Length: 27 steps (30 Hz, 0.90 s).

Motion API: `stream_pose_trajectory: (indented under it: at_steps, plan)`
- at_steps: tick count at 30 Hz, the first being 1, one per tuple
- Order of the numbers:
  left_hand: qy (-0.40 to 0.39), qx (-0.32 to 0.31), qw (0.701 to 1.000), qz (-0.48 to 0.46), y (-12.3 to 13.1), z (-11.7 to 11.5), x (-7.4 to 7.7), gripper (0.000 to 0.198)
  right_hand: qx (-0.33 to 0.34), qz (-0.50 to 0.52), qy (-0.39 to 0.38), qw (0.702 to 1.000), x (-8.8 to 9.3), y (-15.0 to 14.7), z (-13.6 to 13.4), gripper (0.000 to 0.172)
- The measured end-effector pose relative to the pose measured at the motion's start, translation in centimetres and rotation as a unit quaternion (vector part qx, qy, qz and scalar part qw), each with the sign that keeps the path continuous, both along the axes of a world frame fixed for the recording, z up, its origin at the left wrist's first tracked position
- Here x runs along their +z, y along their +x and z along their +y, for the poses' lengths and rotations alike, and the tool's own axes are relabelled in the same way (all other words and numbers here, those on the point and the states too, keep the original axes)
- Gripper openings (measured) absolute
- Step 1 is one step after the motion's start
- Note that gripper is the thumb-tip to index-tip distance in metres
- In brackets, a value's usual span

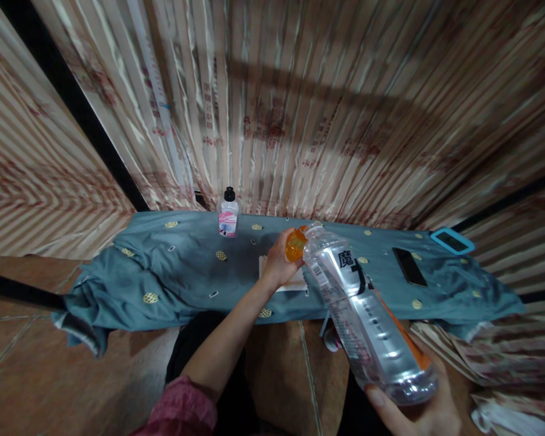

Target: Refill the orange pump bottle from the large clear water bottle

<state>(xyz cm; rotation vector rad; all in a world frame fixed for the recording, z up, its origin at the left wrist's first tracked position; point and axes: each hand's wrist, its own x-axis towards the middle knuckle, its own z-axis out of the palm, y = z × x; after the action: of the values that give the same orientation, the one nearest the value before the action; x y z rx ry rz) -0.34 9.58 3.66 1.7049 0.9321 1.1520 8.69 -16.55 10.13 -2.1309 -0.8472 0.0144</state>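
A large clear plastic bottle with black characters on its label lies tilted in front of me, neck pointing away. My right hand cups its base from below, fingers closed round it. My left hand is closed on the orange cap at the bottle's neck. Under my left hand a white folded cloth or paper lies on the teal cloth.
The teal cloth covers a low table. On it stand a small bottle with a black cap and pink label, a dark phone, and a blue-framed device. Striped satin curtains hang behind. Patterned fabric is piled at right.
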Motion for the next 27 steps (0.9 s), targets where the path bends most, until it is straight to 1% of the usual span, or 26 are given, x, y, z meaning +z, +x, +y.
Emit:
stream_pose_trajectory:
  at_steps: [5, 8, 10, 13, 18, 23, 27]
  plan:
    - [0.003, -0.001, 1.0, 0.0, 0.1, 0.1, -0.1, 0.068, 0.012, -0.008, 0.02, 1.0, 0.3, -0.4, 0.3, 0.08]
    - [0.007, 0.001, 1.0, -0.004, 0.2, 0.2, -0.3, 0.069, 0.01, -0.013, 0.018, 1.0, 0.5, -0.7, 0.4, 0.078]
    - [0.01, -0.001, 1.0, -0.008, 0.2, 0.3, -0.5, 0.069, 0.007, -0.008, 0.014, 1.0, 0.5, -0.7, 0.4, 0.08]
    - [0.009, 0.0, 1.0, -0.013, 0.2, 0.3, -0.6, 0.069, 0.011, -0.003, 0.016, 1.0, 0.4, -0.4, 0.3, 0.085]
    - [0.005, 0.001, 1.0, -0.012, 0.2, 0.2, -0.4, 0.069, 0.003, 0.002, 0.011, 1.0, -0.3, 0.2, 0.1, 0.087]
    - [0.004, 0.002, 1.0, -0.017, 0.2, 0.2, -0.4, 0.069, -0.011, -0.005, -0.006, 1.0, -0.3, 0.3, 0.0, 0.098]
    - [0.003, 0.002, 1.0, -0.016, 0.3, 0.2, -0.6, 0.068, 0.002, 0.017, 0.017, 1.0, 0.1, -0.1, 0.3, 0.104]
